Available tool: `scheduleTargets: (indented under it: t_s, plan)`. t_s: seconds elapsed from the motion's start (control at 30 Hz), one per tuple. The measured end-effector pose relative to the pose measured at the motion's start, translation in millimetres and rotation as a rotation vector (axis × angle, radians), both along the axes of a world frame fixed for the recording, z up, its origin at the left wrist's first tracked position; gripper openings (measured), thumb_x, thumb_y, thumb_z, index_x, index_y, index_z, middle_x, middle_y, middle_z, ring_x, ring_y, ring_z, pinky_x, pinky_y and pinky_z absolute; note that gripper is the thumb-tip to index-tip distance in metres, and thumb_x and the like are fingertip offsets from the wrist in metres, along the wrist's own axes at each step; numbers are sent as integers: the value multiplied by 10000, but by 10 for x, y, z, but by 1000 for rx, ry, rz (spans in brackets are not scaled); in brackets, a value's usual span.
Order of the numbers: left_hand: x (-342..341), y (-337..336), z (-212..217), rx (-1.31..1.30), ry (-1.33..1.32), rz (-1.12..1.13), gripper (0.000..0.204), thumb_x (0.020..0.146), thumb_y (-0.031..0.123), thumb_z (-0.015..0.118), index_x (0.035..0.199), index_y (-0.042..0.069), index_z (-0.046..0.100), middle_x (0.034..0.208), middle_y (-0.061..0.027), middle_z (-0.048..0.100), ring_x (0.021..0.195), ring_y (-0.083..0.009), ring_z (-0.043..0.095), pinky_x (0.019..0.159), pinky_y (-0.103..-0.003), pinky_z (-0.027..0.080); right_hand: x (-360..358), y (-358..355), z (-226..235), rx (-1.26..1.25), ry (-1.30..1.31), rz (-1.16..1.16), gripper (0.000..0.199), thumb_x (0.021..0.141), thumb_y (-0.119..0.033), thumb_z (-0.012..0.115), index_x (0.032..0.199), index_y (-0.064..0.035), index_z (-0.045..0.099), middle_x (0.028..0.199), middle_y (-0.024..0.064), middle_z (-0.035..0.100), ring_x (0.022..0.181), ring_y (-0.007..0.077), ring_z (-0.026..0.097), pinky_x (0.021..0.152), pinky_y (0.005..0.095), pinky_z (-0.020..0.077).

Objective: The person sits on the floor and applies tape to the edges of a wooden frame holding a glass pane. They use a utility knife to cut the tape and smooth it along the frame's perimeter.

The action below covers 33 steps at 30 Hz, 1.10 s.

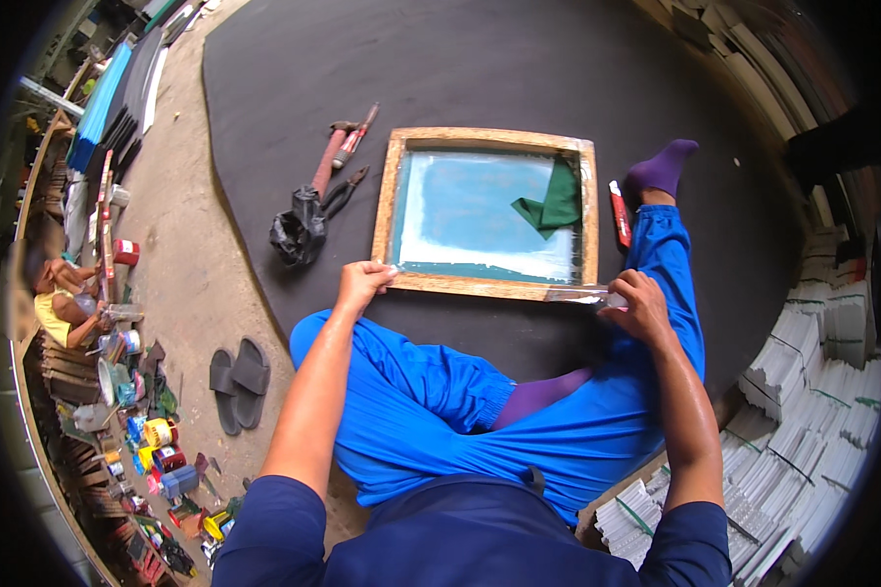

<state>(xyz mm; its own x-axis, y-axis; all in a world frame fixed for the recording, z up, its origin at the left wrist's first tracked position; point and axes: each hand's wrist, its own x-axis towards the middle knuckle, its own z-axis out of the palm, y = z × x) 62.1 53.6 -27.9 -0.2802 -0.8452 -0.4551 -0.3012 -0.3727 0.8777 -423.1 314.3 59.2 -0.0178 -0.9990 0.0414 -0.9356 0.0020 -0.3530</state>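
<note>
A wooden-framed printing screen (491,286) lies in front of me, its mesh blue-green with a white band around the middle. At its near left corner, my left hand (364,284) is closed in a pinch on what looks like the end of a clear tape strip. My right hand (638,305) grips a roll of clear tape (614,299) just off the near right corner. From that roll a shiny strip runs onto the frame's near edge. A folded dark green cloth (555,207) lies on the mesh at the right.
Left of the screen lie a hammer (329,161), a red-handled cutter (354,139), pliers (346,192) and a black plastic bag (300,227). A red packet (620,214) rests beside my foot. Slippers (238,385), paint containers (162,432) and another person (64,298) are at left; bundled white stacks (803,391) right.
</note>
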Motion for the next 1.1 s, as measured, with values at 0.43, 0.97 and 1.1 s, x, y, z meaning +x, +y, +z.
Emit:
scheduleTargets:
  t_s: [0.43,0.97,1.1]
  plan:
    - [-93,35,-78,-187,-288,-5,212,839,193,876,864,-5,803,723,-58,748,598,-76,633,540,-260,483,18,19,-185,-78,283,111,327,681,-279,860,962,-192,716,1107,29,652,1025,230,599,843,373,474]
    - [-218,124,45,-409,-509,-86,230,780,212,897,819,9,795,781,-154,773,724,-219,755,695,-364,570,206,-29,-405,-181,681,176,77,793,-193,618,781,-128,657,906,45,553,939,214,548,748,354,404]
    - [-225,121,37,-433,-527,-91,233,781,220,896,812,14,791,779,-162,770,724,-240,760,694,-373,573,278,-19,-513,-269,949,201,315,831,-229,597,1003,-38,779,1125,125,685,1165,270,575,972,427,444]
